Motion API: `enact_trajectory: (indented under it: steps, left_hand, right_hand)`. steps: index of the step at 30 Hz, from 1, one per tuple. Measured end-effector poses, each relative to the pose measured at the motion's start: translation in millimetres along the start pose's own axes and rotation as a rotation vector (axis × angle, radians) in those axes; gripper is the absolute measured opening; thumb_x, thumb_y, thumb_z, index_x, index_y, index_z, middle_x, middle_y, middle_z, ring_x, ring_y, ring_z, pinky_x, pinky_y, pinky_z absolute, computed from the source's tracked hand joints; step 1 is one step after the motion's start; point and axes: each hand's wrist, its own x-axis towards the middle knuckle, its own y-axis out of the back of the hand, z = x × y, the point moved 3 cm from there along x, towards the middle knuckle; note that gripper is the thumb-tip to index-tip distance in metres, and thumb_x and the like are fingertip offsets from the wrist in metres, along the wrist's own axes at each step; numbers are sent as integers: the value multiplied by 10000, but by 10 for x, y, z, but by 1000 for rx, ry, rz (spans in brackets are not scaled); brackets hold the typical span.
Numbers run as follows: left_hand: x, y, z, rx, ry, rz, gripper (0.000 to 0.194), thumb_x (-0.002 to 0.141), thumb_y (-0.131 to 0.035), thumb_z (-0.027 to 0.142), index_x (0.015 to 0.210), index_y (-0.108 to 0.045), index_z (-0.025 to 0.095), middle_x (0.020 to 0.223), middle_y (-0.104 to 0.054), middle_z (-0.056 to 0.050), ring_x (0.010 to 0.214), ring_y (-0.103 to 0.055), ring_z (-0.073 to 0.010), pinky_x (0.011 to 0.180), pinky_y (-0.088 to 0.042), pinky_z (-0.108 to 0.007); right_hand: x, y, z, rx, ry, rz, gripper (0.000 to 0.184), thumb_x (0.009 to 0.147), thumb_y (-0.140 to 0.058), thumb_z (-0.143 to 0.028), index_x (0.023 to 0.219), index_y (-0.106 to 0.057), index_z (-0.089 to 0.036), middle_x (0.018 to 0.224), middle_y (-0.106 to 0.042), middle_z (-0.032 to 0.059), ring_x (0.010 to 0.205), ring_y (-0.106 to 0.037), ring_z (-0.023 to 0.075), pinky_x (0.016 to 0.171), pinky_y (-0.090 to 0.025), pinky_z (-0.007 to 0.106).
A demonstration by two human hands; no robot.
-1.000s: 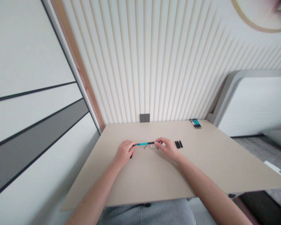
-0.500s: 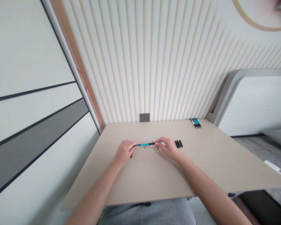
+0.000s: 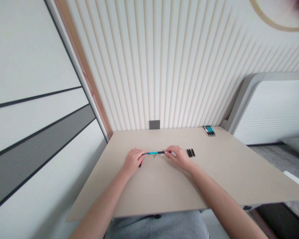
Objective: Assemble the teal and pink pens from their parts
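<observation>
Turquoise-and-black slender pen (image 3: 153,153) spans both hands over the beige, flat desk (image 3: 159,189), left hand (image 3: 134,161) pinching one end, right hand (image 3: 178,156) the other; light, aligned grips should keep it steady.

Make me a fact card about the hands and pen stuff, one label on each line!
Left hand: holds the blue end of a blue-and-black pen
Right hand: fingers at the pen's silvery end
Between hands: small loose parts, too small to name
Right of right hand: three black tubes
Far right corner: row of pens
</observation>
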Motion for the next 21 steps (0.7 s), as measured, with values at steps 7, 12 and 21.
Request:
enact_trajectory:
  steps: [7,12,21]
  left_hand:
    - [-2,23,26,23,-72,-1,207,936,-551,324,1000,-711,210,868,-738,-44,797,-617,-184,767,-468,-328]
    - [-1,29,48,31,-94,10,202,939,-547,319,1006,-706,211,874,-736,-42,793,-617,-180,769,-463,-327]
    - [-17,-7,64,4,-92,-26,161,922,-578,278,1023,-683,211,892,-728,-47,833,-629,-189,783,-472,-334]
  right_hand:
    - [-28,-19,-32,-11,81,-135,342,978,-418,-264,723,-634,-190,681,-663,16,692,-611,155,745,-417,287]
    - [-24,-6,-29,12,45,-68,306,971,-448,-326,798,-658,-187,728,-675,32,690,-605,158,719,-427,291]
    - [-18,-23,-64,-10,108,-66,163,931,-554,-315,996,-673,-224,910,-706,47,862,-629,183,835,-429,340]
